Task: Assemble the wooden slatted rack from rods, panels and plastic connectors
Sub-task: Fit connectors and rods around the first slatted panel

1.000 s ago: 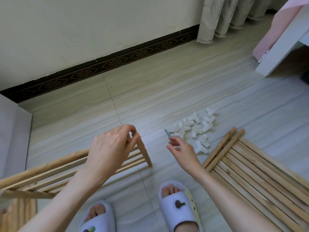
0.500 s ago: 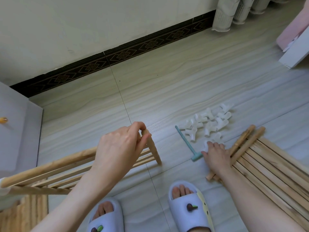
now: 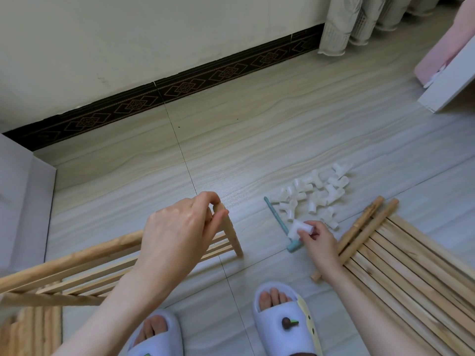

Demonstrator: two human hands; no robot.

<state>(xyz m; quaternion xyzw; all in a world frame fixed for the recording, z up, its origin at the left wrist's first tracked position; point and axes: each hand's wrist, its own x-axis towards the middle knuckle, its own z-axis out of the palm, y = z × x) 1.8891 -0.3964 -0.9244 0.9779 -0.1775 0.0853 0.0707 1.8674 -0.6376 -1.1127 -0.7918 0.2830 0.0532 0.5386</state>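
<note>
Newly lifted connector [image 3: 299, 228] in right hand [image 3: 320, 242], crossbar sideways.

White connectors [image 3: 314, 194], teal mallet [image 3: 280, 224], lilac slippers [image 3: 285, 322], diamond-patterned dark skirting [image 3: 180, 88]

Both hands [image 3: 177, 235] [image 3: 320, 240] in pinching grip

Pale wood-grain floor tiles [image 3: 257, 129] meet a white wall [image 3: 128, 34] with a dark patterned baseboard [image 3: 180, 88]. Grey curtains [image 3: 359, 19] hang top right, next to something pink [image 3: 442, 55] and a white board [image 3: 452, 86]. Two lilac slippers [image 3: 285, 327] at the bottom, with a grey cabinet side [image 3: 23, 201] on the left.
</note>
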